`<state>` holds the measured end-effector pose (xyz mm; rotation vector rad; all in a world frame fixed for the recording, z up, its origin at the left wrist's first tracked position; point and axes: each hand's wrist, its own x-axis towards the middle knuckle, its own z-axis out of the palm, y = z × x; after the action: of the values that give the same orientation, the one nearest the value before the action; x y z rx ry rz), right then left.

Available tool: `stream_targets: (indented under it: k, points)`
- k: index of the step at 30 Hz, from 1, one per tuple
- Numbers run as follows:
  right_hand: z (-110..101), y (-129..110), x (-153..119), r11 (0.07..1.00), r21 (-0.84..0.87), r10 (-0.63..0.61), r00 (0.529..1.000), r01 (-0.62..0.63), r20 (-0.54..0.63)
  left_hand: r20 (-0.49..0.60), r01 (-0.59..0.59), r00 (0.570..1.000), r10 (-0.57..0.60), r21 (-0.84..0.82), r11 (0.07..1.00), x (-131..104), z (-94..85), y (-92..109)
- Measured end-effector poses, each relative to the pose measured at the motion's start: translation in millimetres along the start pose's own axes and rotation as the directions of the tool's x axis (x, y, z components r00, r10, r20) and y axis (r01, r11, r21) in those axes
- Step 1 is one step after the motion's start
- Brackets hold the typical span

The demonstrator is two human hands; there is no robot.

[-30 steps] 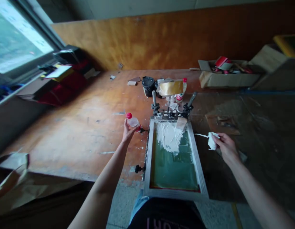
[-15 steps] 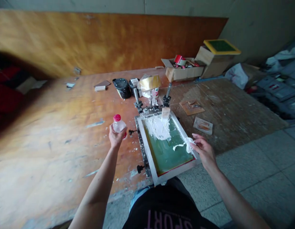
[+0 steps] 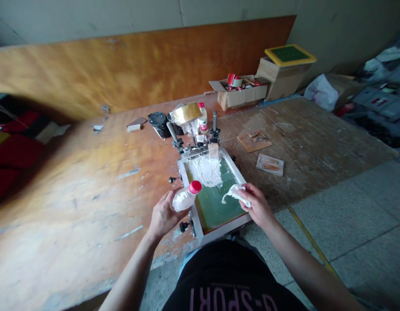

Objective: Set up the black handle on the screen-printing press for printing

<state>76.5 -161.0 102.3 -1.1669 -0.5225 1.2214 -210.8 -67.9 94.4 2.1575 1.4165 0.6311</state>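
A clear bottle with a red cap (image 3: 184,198) is gripped in my left hand (image 3: 164,214), tilted to the right over the left edge of a framed green screen (image 3: 215,207). White paste (image 3: 206,170) covers the upper part of the screen, and a small wooden block (image 3: 213,150) stands at its top edge. My right hand (image 3: 256,203) pinches a crumpled white cloth (image 3: 236,192) above the screen's right side. The frame sits in a clamp with black knobs (image 3: 183,226) at its left side.
Behind the clamp stand a black tub (image 3: 159,124), a gold-coloured item (image 3: 187,113) and another red-capped bottle (image 3: 203,119). Farther right are an open carton (image 3: 243,97), a taller box (image 3: 280,80) and two small flat trays (image 3: 270,165).
My left hand has brought the bottle rightward and down to the screen's edge, tilting it. The cloth in my right hand is now lifted off the frame's right edge. The view has shifted.
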Motion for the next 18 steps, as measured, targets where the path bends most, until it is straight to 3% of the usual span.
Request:
stream_targets:
  k: [4, 10, 14, 18]
  points:
    - [-19.4, -11.9, -3.1, 0.998, 0.035, 0.041, 0.997, -0.043, 0.061, 0.032, -0.006, 0.999, 0.005, 0.014, 1.0, -5.9, 4.9, 19.0]
    - [-59.6, -43.4, -7.7, 0.972, 0.171, -0.168, 0.986, 0.164, 0.008, 0.016, 0.049, 0.999, -0.049, -0.017, 0.999, -13.0, 7.1, 37.0]
    - [-60.1, -51.9, -8.5, 0.933, 0.24, -0.29, 0.955, 0.268, 0.061, 0.028, 0.107, 0.994, -0.106, -0.051, 0.993, -13.3, 9.8, 42.6]
    - [-57.8, -50.6, -9.0, 0.926, 0.271, -0.291, 0.955, 0.265, 0.063, 0.019, 0.104, 0.994, -0.103, -0.061, 0.993, -9.9, 11.8, 46.2]
